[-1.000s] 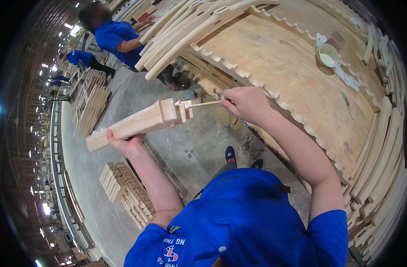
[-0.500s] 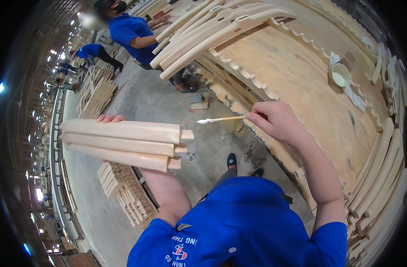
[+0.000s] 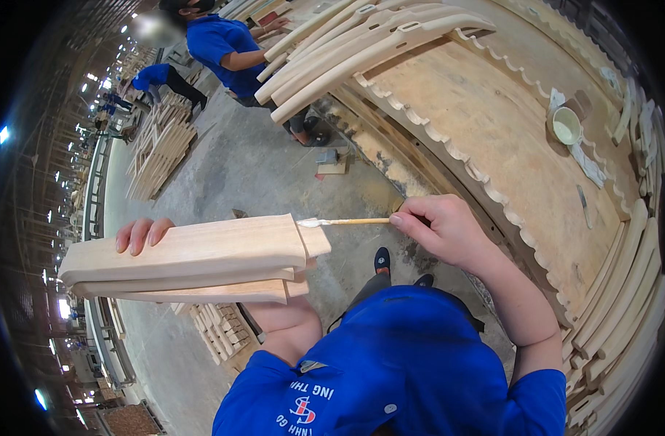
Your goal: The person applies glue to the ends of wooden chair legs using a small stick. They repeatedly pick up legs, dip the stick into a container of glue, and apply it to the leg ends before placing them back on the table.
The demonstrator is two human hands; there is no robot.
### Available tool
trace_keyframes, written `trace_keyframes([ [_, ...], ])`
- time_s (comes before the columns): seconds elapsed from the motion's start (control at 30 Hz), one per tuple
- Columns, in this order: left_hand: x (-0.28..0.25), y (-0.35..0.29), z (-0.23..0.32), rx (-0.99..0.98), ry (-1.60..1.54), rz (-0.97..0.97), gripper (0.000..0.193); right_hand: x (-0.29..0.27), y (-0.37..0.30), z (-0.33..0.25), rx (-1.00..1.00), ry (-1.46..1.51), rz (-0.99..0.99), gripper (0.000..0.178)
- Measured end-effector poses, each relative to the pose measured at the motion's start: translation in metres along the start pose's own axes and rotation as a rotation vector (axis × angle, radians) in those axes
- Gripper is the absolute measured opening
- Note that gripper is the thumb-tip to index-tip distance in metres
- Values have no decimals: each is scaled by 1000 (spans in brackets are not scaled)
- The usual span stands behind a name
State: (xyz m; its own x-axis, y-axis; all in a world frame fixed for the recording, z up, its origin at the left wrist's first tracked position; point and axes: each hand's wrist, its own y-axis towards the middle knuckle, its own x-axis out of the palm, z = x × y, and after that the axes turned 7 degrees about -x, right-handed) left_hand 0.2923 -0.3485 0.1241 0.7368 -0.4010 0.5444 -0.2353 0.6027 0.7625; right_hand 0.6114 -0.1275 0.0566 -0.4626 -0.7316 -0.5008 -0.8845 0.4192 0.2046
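My left hand (image 3: pixel 145 234) is wrapped round a bundle of pale wooden slats (image 3: pixel 201 251), held out at the left with their tenon ends pointing right. The fingers show over the upper edge; the palm is hidden behind the wood. Between thumb and fingers, my right hand (image 3: pixel 445 229) pinches a thin wooden stick (image 3: pixel 358 221). A white paste (image 3: pixel 310 223) coats the stick's tip, which is at the shoulder of the uppermost tenon (image 3: pixel 315 240) and seems to touch it.
A wooden bench with scalloped strips (image 3: pixel 449 142) fills the right side. On it are a pale cup (image 3: pixel 566 125), a narrow blade-like tool (image 3: pixel 585 206) and curved wooden parts (image 3: pixel 616 283). A co-worker (image 3: pixel 227 54) stands beyond; stacked wood pieces (image 3: pixel 219 330) are on the floor at left.
The slat bundle has come nearer and turned, so one broad face shows. My right hand has moved down and left, bringing the coated stick tip to a tenon.
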Motion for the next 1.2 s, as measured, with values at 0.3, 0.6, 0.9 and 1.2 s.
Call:
trace_keyframes([
  [0.3, -7, -2, -27, 110, 45, -8, 98, 2, -11, 15, -141, -23, 64, 22],
  [0.6, -7, 3, -40, 161, 38, 19, 106, -5, -27, 28, 20, 79, -5, 24],
  [0.9, -6, 10, -50, 161, 80, 51, 105, 27, -8, 24, -140, -106, 146, 20],
  [1.2, -6, 4, -45, 172, 87, 80, 104, 19, -21, 27, -178, 0, 66, 18],
])
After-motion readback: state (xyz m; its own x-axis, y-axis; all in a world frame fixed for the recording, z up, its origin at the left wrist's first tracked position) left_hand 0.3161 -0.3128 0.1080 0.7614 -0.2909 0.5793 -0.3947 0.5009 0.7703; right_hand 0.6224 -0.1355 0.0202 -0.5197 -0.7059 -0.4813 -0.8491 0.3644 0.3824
